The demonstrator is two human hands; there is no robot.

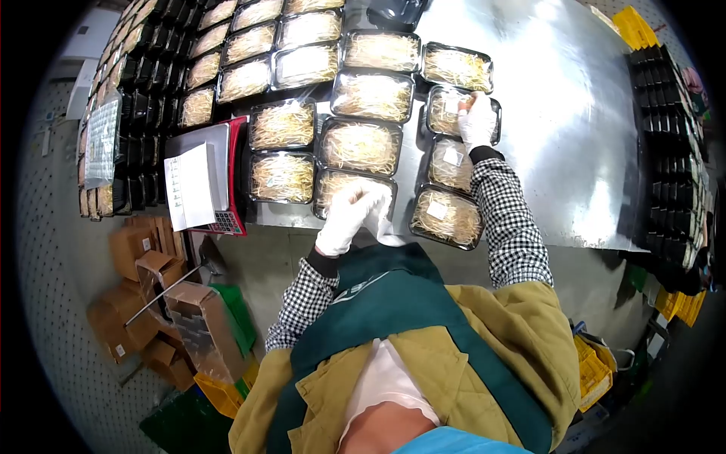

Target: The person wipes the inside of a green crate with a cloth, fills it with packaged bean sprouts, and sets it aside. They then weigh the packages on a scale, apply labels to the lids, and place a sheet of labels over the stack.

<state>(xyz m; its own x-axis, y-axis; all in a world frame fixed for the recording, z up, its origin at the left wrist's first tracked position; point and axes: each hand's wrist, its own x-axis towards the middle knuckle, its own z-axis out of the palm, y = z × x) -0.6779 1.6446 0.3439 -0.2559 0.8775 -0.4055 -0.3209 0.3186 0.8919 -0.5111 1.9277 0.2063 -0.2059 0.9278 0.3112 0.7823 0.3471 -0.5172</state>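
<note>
My left hand [349, 218], in a white glove, is closed on a strip of white label paper [382, 221] that hangs above the front edge of the table. Beneath it lies a black tray of bean sprouts [330, 185], partly hidden. My right hand [476, 123], also gloved, reaches to another bean sprout tray [439, 121]. Its fingertips are together at a small white label [453, 104] on the clear film. Nearer me, a tray [451, 165] and a front tray [446, 219] both carry white labels. Behind my right hand stands a tray [457, 68] with no label visible.
More filled trays [310, 29] stand in rows at the back left of the metal table [560, 113]. A red scale [237, 174] with a paper sheet [190, 185] sits left. Black trays [669, 151] are stacked at the right; cardboard boxes [125, 310] lie on the floor.
</note>
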